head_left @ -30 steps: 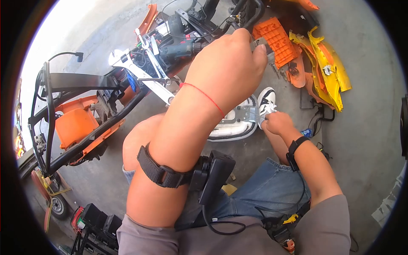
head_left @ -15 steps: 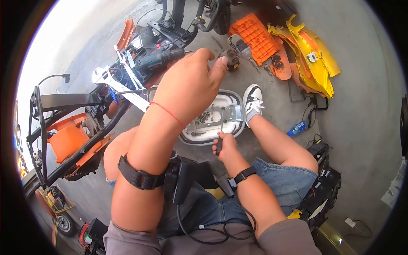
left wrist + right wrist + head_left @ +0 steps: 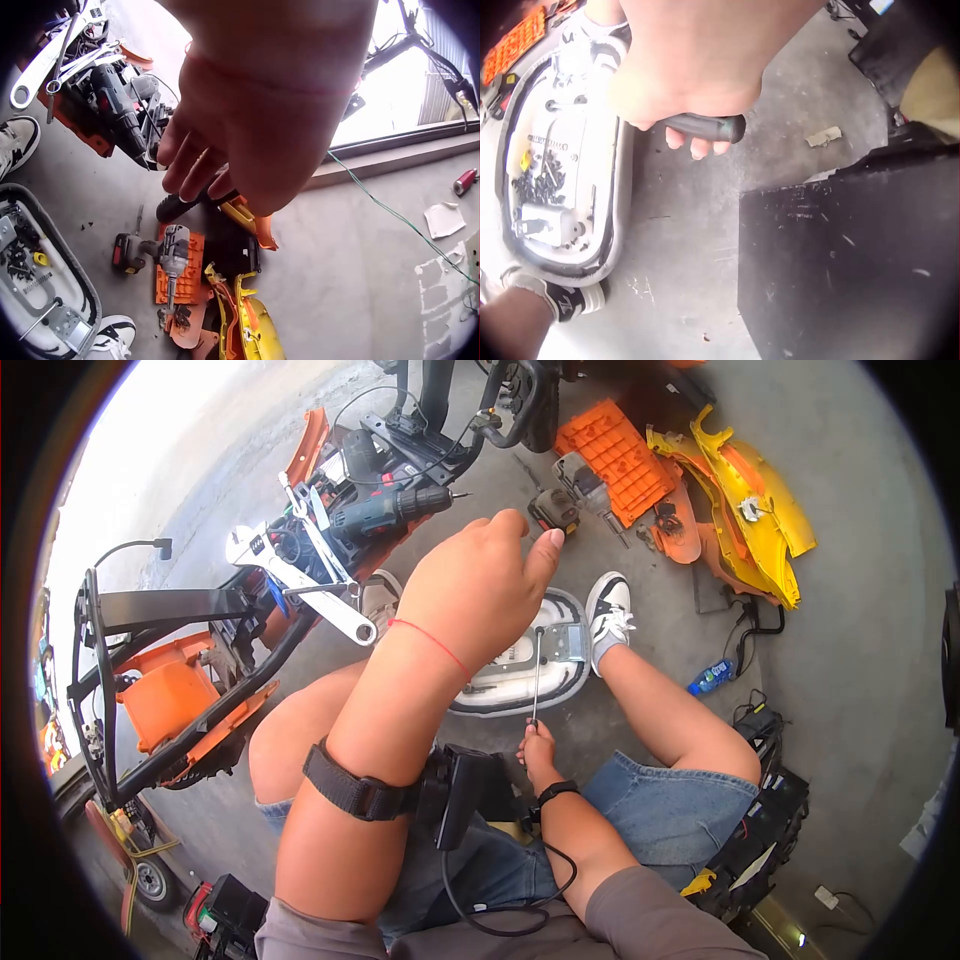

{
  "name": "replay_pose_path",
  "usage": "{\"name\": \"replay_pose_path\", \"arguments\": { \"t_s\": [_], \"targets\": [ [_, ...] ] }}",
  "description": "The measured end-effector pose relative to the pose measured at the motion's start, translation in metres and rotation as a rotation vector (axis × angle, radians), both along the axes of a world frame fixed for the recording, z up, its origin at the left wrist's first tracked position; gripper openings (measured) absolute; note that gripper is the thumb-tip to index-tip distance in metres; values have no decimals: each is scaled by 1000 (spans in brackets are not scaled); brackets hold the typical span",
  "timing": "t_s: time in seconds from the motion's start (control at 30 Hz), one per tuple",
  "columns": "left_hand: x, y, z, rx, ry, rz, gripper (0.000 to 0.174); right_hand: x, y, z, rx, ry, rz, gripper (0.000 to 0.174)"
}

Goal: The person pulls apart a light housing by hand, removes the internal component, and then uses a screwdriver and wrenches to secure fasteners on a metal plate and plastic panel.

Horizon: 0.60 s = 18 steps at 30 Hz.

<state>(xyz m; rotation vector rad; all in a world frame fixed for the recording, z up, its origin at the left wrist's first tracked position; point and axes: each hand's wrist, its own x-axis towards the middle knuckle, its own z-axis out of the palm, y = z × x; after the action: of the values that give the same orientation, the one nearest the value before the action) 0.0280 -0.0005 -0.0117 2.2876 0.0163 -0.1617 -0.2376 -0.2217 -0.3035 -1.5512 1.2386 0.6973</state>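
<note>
My left hand hangs in the air, empty, with fingers loosely bent, over part of a white tray. In the left wrist view the same hand is above the floor, with a grey power tool lying beyond its fingertips. My right hand grips a screwdriver, its shaft reaching over the tray. The right wrist view shows the fingers curled round its dark handle. Small dark screws and a spring lie inside the tray.
A black frame runs along the left, with a large adjustable wrench and a drill on it. Orange and yellow panels lie at the upper right. A blue bottle and shoes stand out near the tray.
My left hand has moved left, away from the grey power tool. My right hand has drawn back from beside the shoe towards my body, and the screwdriver in it now shows clearly.
</note>
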Motion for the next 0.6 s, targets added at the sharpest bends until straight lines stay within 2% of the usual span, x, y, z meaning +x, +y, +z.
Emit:
{"name": "replay_pose_path", "arguments": {
  "t_s": [0.03,0.07,0.13,0.17,0.23,0.33,0.37,0.4,0.43,0.6],
  "targets": [
    [0,-2,-2,-18,-52,1,40,-5,-1,-9,-47,-63,27,25],
    [0,-3,3,-19,-61,3,40,-21,-12,-41,-48,-71,28,25],
    [-2,-2,12,13,71,9,40,-50,-32,-108,-265,-266,243,20],
    [-5,-1,9,16,67,1,39,-49,-33,-105,-258,-266,245,20],
    [-12,2,1,35,34,-4,38,-37,-33,-86,-367,-65,534,21],
    [-15,10,-6,94,33,-49,36,0,-13,-22,-348,72,603,28],
    [-13,11,-4,134,102,-62,36,2,-14,-20,-348,74,591,28],
    [-11,11,-1,175,170,-74,38,6,-15,-19,-358,74,667,28],
    [-9,10,2,175,169,-82,38,9,-16,-18,-368,72,745,27],
    [-10,8,13,121,170,-105,36,14,-8,-6,-419,93,763,24]
  ]
}}
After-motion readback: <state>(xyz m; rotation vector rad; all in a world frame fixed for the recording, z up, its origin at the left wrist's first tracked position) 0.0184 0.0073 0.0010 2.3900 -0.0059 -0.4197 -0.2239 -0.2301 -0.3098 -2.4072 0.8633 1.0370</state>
